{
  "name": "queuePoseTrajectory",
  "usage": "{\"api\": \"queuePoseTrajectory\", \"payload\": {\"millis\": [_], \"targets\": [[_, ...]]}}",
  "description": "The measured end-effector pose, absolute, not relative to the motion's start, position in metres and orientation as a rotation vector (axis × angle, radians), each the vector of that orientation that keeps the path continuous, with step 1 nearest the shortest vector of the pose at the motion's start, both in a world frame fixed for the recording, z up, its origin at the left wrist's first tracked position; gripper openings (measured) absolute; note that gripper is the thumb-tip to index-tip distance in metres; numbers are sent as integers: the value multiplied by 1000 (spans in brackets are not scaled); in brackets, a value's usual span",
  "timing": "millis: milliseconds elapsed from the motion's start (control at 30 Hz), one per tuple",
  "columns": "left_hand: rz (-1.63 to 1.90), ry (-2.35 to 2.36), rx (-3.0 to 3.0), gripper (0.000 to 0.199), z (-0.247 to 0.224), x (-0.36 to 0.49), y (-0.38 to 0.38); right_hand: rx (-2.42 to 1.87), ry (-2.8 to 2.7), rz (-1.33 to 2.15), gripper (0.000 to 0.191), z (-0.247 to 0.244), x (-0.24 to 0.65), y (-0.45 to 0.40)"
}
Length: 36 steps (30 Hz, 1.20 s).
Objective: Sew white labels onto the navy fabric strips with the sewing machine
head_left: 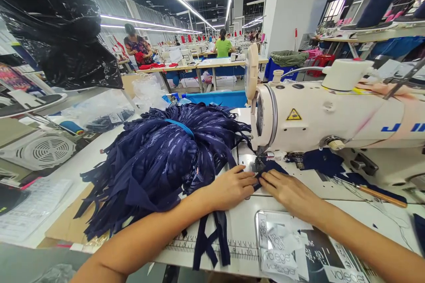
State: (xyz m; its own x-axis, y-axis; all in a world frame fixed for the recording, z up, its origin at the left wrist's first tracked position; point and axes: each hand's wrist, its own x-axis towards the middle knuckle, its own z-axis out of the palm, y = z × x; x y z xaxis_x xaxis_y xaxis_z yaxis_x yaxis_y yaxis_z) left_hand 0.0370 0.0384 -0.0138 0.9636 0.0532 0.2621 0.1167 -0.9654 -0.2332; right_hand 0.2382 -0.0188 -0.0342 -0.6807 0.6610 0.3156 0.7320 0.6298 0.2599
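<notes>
Work surface, near side: both hands meet at the front of a white sewing machine [299, 117], over a small piece of navy cloth [272, 166] lying just under and beside the needle area. Left hand [236, 188] lies palm down, fingers stretched toward the cloth; right hand [282, 189] mirrors it, fingertips resting on the cloth's near edge. Neither hand looks clenched; whether the thumbs pinch the cloth from below, I cannot tell (they are hidden from this angle). To the left, a large heap of navy strips [156, 159], belted by a bright blue band [181, 127], crowds close to the left forearm. Main risk, in my judgement: fingers sit near the needle area, so a slip while guiding the cloth could bring a fingertip too close. Second: tails from the heap reach toward the machine and could get caught under the cloth. Third: uneven pressure between the hands could skew or pucker the piece. Right side, loose threads [400, 226] near an orange-handled tool [381, 195] might snag. A tray [257, 232] with white labels [278, 257] sits below the right wrist; a sweep could scatter them.
</notes>
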Motion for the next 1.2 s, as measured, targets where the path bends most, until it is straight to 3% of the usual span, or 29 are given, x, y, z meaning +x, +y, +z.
{"api": "queuePoseTrajectory", "payload": {"millis": [267, 567, 1200], "targets": [[-305, -477, -2825, 8, -30, 78, 33, -1256, -2588, -521, 47, -52, 271, 6], [-370, -499, -2786, 9, -35, 86, 34, -1268, -2578, -438, 48, -52, 274, 9], [-370, -631, -2721, 7, -35, 100, 36, -1282, -2564, -597, 44, -44, 275, 14]]}}
